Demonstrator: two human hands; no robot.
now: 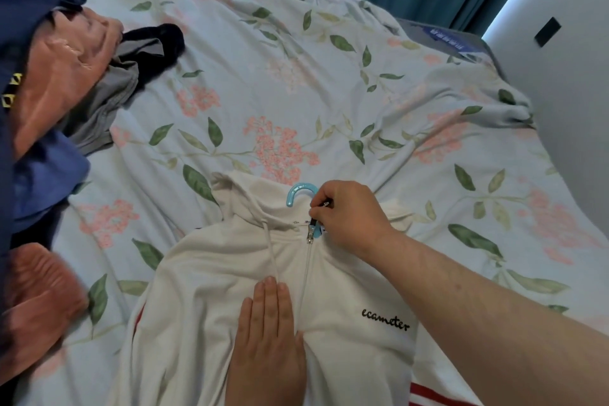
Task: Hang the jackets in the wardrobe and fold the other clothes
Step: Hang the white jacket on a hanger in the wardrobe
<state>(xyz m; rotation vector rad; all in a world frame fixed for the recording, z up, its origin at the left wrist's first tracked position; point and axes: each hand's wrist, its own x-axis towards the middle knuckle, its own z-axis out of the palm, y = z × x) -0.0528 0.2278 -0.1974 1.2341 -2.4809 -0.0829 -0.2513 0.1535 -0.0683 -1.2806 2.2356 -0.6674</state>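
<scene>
So the white zip-up hooded jacket with the black script logo (204,306) is lying face up on the floral bed sheet (296,76), right under both hands. The left hand (267,336) is lying flat with straight fingers, pressing the chest fabric just beside the zip. Looks like it's anchoring the cloth so nothing is bunching up. The right hand (346,217) is pinching the dark zipper pull (311,231) up at the collar, just past the left fingertips, so I'm guessing the zip is getting closed to the top. The light blue plastic hanger (301,192) is already sitting inside, hook poking out just beyond the right hand. A heap of orange, navy and grey clothes (66,59) is waiting unfolded, well off to the left hand's side.
</scene>
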